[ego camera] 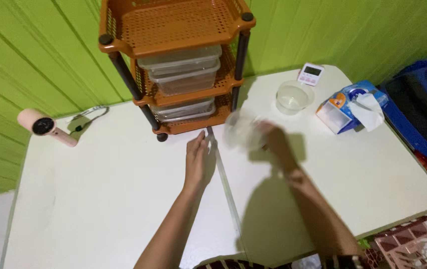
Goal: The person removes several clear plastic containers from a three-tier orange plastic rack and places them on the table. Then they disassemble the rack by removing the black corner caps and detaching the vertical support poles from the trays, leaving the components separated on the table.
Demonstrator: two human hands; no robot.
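Head camera looks down at a white table (99,199). The right hand (273,142) is wrapped around a clear plastic bowl (241,130). The fingers curl on the bowl's side and hold it up a little over the table. The bowl and hand look blurry, so how tight the hold is cannot be seen well. The bowl is tipped on its side, with its open mouth turned toward the left.

The left hand (196,159) holds nothing. It lies flat and open, fingers straight and close together, next to the line down the middle of the table. It looks like it rests there to stay steady and out of the way.

Just behind the hands stands an orange shelf rack (173,30) with black posts. Clear boxes (181,69) are stacked on its lower shelves, likely to keep them tidy.

Another clear bowl (293,97) sits upright farther back on the right. A small white timer (310,73) is behind it. A blue tissue pack (350,105) lies beside it, with a tissue poking out. A pink hair dryer (44,126) lies far away on the left edge of the table.
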